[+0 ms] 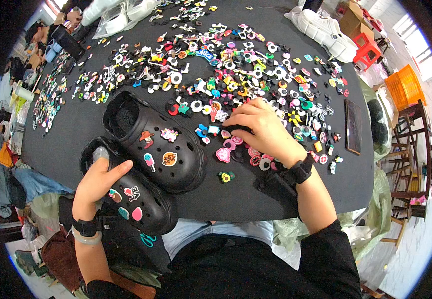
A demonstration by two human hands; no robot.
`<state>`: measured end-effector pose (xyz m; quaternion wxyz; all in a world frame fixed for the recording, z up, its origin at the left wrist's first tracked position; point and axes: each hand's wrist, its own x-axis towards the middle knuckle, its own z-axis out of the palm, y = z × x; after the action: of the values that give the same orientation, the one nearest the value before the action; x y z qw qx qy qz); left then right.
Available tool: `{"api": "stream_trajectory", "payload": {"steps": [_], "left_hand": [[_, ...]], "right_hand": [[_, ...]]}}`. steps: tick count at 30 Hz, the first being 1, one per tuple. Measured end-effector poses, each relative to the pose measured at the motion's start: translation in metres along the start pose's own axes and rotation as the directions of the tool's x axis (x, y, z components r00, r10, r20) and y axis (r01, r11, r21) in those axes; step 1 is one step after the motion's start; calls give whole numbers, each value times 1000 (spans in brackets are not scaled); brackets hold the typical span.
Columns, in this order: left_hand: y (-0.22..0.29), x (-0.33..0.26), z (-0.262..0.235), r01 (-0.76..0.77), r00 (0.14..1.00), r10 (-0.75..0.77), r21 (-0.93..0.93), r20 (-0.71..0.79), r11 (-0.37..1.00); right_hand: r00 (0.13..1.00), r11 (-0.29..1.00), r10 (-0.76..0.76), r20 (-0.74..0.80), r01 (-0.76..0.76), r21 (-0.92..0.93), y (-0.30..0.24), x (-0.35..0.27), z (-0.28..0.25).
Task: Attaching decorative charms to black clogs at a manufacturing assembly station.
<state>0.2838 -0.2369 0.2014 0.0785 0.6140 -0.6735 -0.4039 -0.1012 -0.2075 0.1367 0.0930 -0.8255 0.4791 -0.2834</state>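
The right hand [266, 130] bends over the loose shoe charms [223, 154], its fingertips partly hidden, so whether it pinches one cannot be told. Well apart from it, the left hand [92, 185] is clamped on the near black clog [148, 202], whose heel it partly covers; the far black clog [183, 172] lies just beyond, between both hands, on the desk [241, 207].

Can't see what's under the right hand [262, 123], center frame. Left hand [98, 183] hides part of the lower shoe [148, 202]. Far-left charms [51, 102] too small for me. Left sleeve [112, 290] cropped, bottom edge.
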Motion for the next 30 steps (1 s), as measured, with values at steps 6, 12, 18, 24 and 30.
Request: {"api": "stream_trajectory", "payload": {"steps": [6, 12, 18, 24, 30], "left_hand": [[-8, 2, -1, -25, 1000, 26, 48, -7, 999], [9, -3, 3, -35, 999, 35, -16, -14, 999], [7, -3, 0, 20, 1000, -20, 8, 0, 1000], [11, -3, 2, 6, 1000, -5, -31, 12, 1000], [7, -1, -3, 1, 998, -2, 11, 62, 1000]], "right_hand": [[992, 993, 116, -53, -118, -32, -2, 1, 2], [946, 848, 321, -46, -265, 459, -7, 2, -11], [922, 247, 372, 106, -208, 947, -8, -4, -12], [913, 227, 371, 170, -267, 937, -16, -6, -16], [909, 106, 353, 224, -276, 955, -24, -3, -15]]}}
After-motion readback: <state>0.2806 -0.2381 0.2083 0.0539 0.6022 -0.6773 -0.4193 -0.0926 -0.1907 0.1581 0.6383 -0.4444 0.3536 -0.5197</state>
